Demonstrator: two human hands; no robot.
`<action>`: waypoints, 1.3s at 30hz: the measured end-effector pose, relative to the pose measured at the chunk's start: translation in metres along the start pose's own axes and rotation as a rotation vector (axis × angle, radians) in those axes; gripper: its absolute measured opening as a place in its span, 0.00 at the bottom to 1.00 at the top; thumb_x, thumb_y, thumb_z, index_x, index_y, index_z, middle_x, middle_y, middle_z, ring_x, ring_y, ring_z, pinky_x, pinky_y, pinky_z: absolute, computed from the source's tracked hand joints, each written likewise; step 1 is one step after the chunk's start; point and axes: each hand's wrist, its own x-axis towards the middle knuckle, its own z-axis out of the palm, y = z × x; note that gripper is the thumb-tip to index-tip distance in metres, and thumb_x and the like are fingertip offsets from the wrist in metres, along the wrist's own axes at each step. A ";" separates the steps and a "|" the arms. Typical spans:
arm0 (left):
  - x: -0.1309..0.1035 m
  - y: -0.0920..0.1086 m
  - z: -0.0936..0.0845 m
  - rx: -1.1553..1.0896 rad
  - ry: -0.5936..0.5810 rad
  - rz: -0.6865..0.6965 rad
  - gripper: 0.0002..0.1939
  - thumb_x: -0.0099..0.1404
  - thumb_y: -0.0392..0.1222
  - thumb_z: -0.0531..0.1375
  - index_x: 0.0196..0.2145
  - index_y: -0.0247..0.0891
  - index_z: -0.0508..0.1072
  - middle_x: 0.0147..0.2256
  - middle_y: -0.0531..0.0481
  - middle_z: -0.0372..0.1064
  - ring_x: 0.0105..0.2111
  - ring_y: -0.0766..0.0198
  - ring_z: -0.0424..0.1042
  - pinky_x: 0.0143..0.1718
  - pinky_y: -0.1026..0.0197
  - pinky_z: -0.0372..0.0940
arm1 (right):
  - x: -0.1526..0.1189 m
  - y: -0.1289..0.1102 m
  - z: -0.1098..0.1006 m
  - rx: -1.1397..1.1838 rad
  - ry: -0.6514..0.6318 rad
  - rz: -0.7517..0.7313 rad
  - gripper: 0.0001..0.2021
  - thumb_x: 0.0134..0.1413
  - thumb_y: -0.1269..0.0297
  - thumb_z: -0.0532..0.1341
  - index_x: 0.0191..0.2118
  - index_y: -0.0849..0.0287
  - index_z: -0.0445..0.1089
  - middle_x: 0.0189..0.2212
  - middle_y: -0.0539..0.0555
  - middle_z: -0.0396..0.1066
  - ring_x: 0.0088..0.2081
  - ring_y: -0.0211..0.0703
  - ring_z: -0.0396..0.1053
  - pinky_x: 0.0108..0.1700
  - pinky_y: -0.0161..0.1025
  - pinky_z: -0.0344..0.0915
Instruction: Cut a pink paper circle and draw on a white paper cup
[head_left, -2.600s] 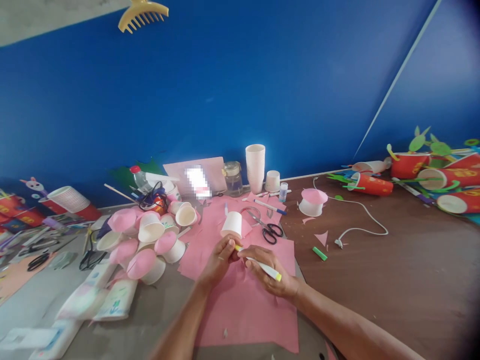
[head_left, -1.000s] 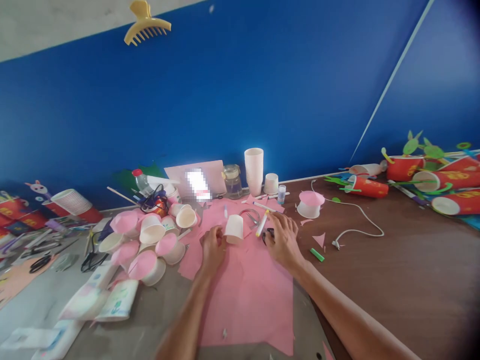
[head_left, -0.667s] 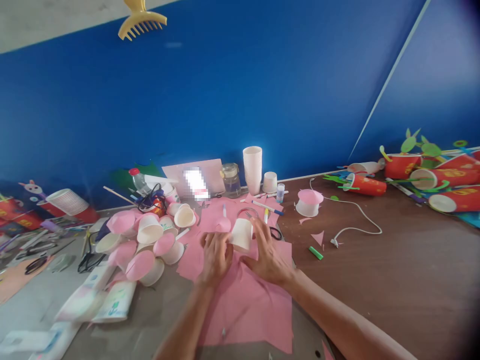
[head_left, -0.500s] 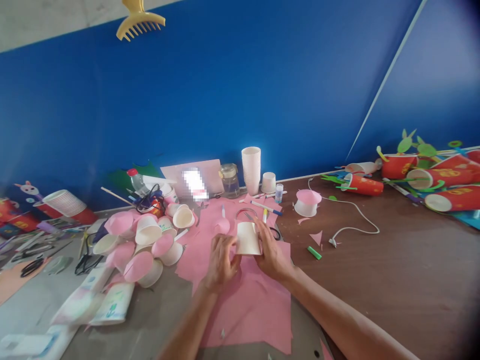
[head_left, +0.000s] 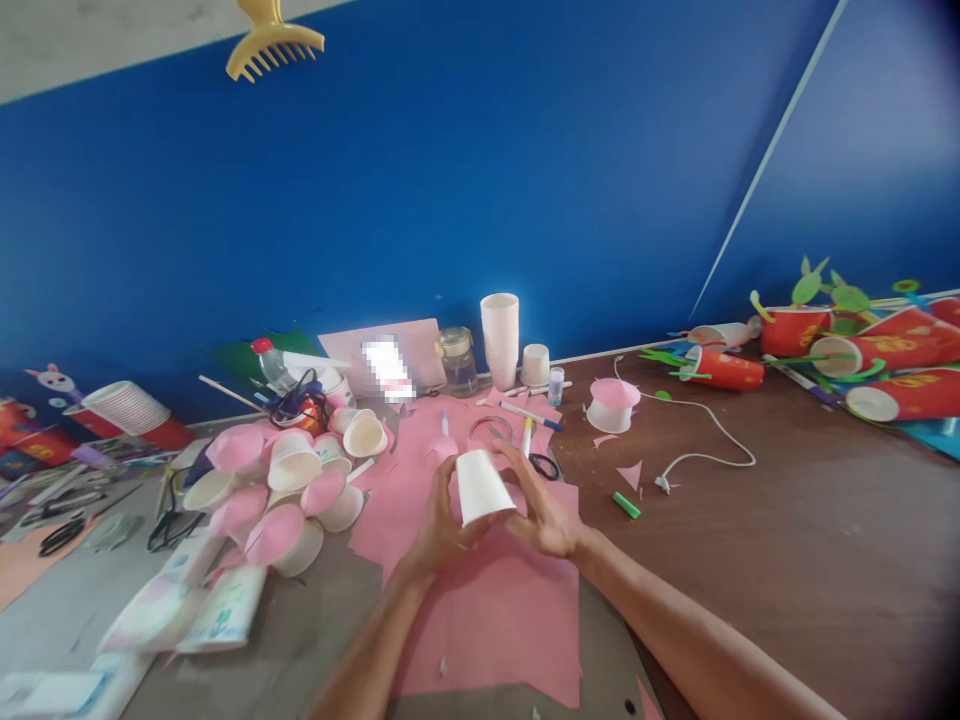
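A white paper cup (head_left: 484,486), mouth downward and a little tilted, is held between my two hands above pink paper (head_left: 495,620). My left hand (head_left: 448,525) grips its left side and lower rim. On the other side, my right hand (head_left: 541,508) has its fingers around the cup's right side and lower edge. Black-handled scissors (head_left: 544,466) lie just beyond my right hand. A white cup with a pink disc on it (head_left: 613,405) stands to the right, near a green marker cap (head_left: 626,505).
Pink-topped cups (head_left: 277,535) crowd the left side. A tall cup stack (head_left: 500,340), a glass jar (head_left: 457,360) and a glue stick (head_left: 556,387) stand at the back. Red cups (head_left: 724,368) and a white cable (head_left: 720,415) lie right.
The cup has tilted and shifted slightly left and down. My left hand has moved lower around it, and my right hand's fingers have spread more along its side.
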 end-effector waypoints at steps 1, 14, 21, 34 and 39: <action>0.001 -0.005 -0.001 0.093 0.020 0.020 0.39 0.51 0.46 0.66 0.58 0.39 0.56 0.54 0.36 0.60 0.56 0.45 0.60 0.54 0.42 0.60 | 0.002 0.000 -0.005 -0.036 -0.011 -0.025 0.41 0.43 0.75 0.57 0.65 0.56 0.42 0.59 0.64 0.53 0.46 0.48 0.67 0.49 0.49 0.66; 0.008 -0.026 -0.012 0.371 -0.141 0.086 0.55 0.47 0.63 0.65 0.65 0.40 0.45 0.57 0.33 0.58 0.57 0.38 0.57 0.56 0.38 0.55 | 0.015 0.055 -0.047 -1.017 0.356 0.400 0.17 0.50 0.72 0.55 0.45 0.58 0.74 0.54 0.60 0.63 0.59 0.60 0.51 0.58 0.55 0.49; 0.008 -0.023 -0.012 0.268 -0.111 0.161 0.56 0.49 0.72 0.57 0.65 0.37 0.44 0.58 0.31 0.56 0.58 0.37 0.55 0.55 0.36 0.55 | 0.014 0.057 -0.042 -1.047 0.284 0.540 0.16 0.54 0.67 0.54 0.44 0.58 0.74 0.50 0.59 0.68 0.58 0.62 0.51 0.60 0.59 0.39; 0.013 -0.024 -0.017 0.121 0.211 0.175 0.26 0.65 0.57 0.50 0.53 0.37 0.61 0.49 0.39 0.64 0.51 0.51 0.64 0.53 0.47 0.59 | 0.015 0.050 -0.046 -1.075 0.315 0.475 0.13 0.55 0.66 0.56 0.43 0.53 0.74 0.47 0.58 0.67 0.53 0.55 0.57 0.56 0.50 0.48; 0.013 -0.022 -0.017 0.137 0.253 0.186 0.21 0.67 0.54 0.48 0.50 0.38 0.64 0.46 0.41 0.66 0.49 0.54 0.66 0.50 0.50 0.61 | 0.014 0.049 -0.049 -1.070 0.266 0.593 0.12 0.55 0.69 0.55 0.39 0.58 0.75 0.41 0.58 0.71 0.46 0.52 0.63 0.51 0.45 0.52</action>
